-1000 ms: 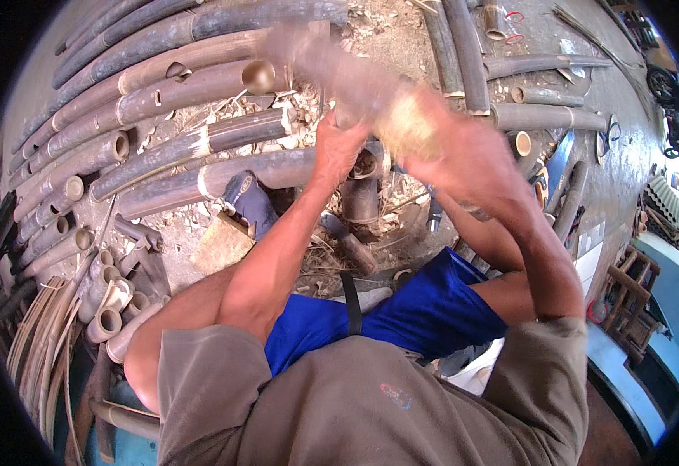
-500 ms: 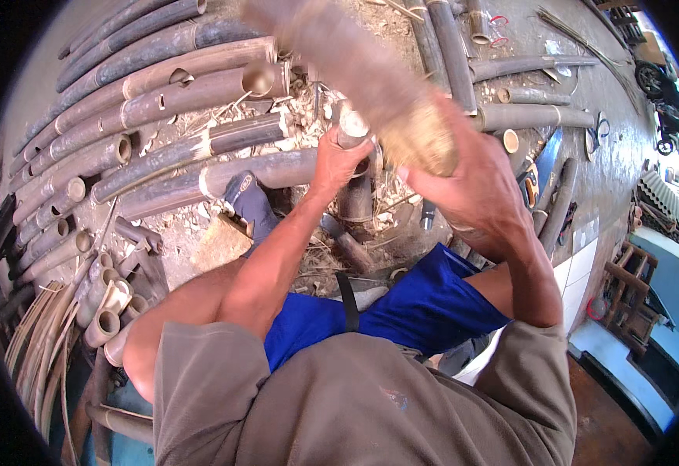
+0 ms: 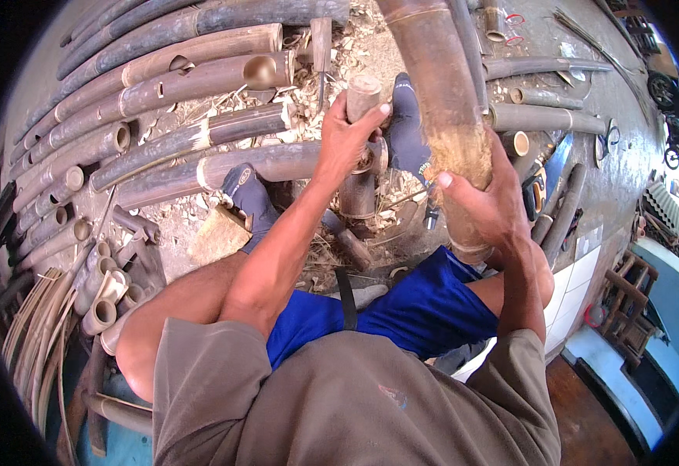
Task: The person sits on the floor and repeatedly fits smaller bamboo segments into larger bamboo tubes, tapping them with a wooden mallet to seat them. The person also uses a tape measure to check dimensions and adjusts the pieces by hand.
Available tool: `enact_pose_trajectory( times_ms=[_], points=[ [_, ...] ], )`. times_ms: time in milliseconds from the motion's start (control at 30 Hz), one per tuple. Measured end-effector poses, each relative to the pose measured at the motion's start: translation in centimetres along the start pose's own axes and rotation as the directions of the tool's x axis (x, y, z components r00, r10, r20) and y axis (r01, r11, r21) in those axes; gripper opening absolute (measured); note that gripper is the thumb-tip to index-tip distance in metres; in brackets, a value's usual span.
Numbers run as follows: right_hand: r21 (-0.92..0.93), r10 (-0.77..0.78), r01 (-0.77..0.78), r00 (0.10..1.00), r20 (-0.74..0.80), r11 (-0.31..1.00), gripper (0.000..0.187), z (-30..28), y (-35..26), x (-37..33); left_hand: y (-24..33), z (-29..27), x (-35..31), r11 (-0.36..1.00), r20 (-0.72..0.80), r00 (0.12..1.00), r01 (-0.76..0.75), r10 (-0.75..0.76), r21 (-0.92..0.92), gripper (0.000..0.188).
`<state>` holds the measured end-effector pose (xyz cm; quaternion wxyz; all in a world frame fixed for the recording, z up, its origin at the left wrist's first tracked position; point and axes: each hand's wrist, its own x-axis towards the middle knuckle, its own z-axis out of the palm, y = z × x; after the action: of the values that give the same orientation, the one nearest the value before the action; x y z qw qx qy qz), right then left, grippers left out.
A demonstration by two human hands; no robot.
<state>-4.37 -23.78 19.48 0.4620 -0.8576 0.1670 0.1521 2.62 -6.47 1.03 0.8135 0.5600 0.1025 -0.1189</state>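
Note:
My left hand is wrapped around the top of a short wooden mallet-like cylinder above an upright bamboo stump. My right hand grips a thick brown bamboo culm that runs from the top of the view down to my lap; its lower part is pale and scraped. My feet in dark socks rest among shavings beside the stump. A blade may be at the culm near my right thumb, but I cannot make it out.
Long bamboo poles lie stacked at upper left, with cut short pieces and thin strips at left. More poles lie at right on the grey floor. Wood shavings cover the ground ahead. A wooden block sits by my left foot.
The thick culm swung from a slant toward upright, closer to the camera. My left hand stayed on the wooden cylinder; my right hand slid down to the culm's scraped lower part.

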Motion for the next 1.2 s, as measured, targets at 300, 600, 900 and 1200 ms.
enact_pose_trajectory(
  times_ms=[300, 600, 900, 1200],
  points=[
    [-0.112, -0.069, 0.071, 0.997, 0.021, 0.991, 0.088, -1.2, -0.6, 1.4, -1.5, 1.3, 0.5, 0.998, -0.053, 0.998, 0.044, -0.047, -0.046, 0.029],
    [-0.116, -0.298, 0.295, 0.954, -0.011, 0.948, 0.084, -2.1, -2.0, 3.8, -1.2, 1.4, 1.0, 0.994, -0.064, 0.994, 0.079, -0.084, -0.074, 0.029],
    [-0.74, -0.341, 0.473, 0.877, 0.339, 0.479, 0.083, -1.6, -3.3, 8.7, -2.7, 1.0, 1.6, 0.991, -0.087, 0.989, 0.117, -0.123, -0.065, 0.028],
    [-0.751, -0.302, 0.454, 0.889, 0.344, 0.48, 0.073, -1.0, -2.4, 7.0, -1.7, 1.1, -0.3, 0.979, -0.071, 0.992, 0.111, -0.1, 0.173, 0.032]
  ],
)
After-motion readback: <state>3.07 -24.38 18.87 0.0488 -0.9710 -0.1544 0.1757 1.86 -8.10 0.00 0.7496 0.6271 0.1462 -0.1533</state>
